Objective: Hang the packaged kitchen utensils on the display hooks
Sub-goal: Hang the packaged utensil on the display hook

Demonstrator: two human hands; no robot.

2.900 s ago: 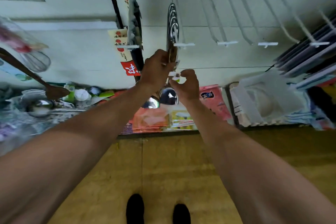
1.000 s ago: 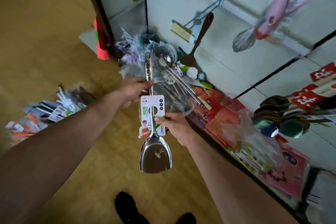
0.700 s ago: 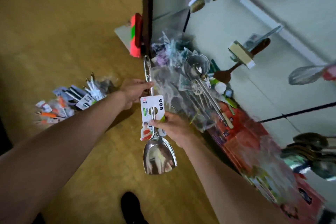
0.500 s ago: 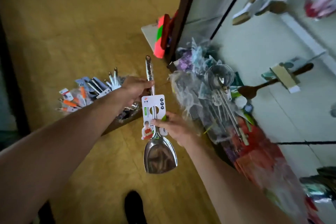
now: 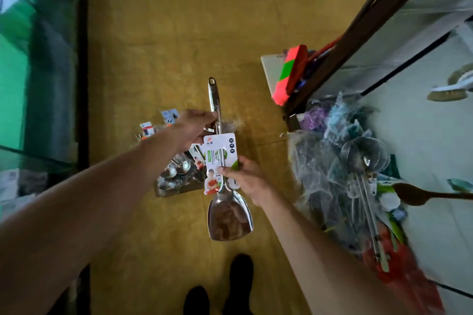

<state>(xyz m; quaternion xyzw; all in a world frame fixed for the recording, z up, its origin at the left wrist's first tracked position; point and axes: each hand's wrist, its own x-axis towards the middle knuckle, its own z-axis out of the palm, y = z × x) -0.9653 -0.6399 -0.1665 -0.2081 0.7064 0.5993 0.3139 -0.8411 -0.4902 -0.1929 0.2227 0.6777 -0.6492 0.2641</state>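
Two dark shoes [image 5: 238, 279] stand on the yellow floor [image 5: 179, 20]; above them the packaged spatula [image 5: 229, 217] is held in the air between both hands, clear of the floor, its broad steel blade nearest the person's body. The right hand [image 5: 245, 179] pinches the shaft just above the blade, thumb pressed on the front of the printed card [image 5: 220, 158]; beyond the card the left hand [image 5: 194, 128] has its fingers curled round the bare handle. The long axis runs straight away from the person, blade near and handle far; the hanging hole [image 5: 212, 81] sits at the far tip, past the left hand and free of both grips, so the left hand is the nearer one to it. Under the hands a shallow box of spoons [image 5: 176, 174] lies on the floor; to the right a heap of bagged utensils [image 5: 358, 174] lies at the foot of the white display panel [image 5: 422, 123]. No hook shows from here; I judge the hole end must swing right and up toward that panel, the left hand leading and the right steadying the blade.
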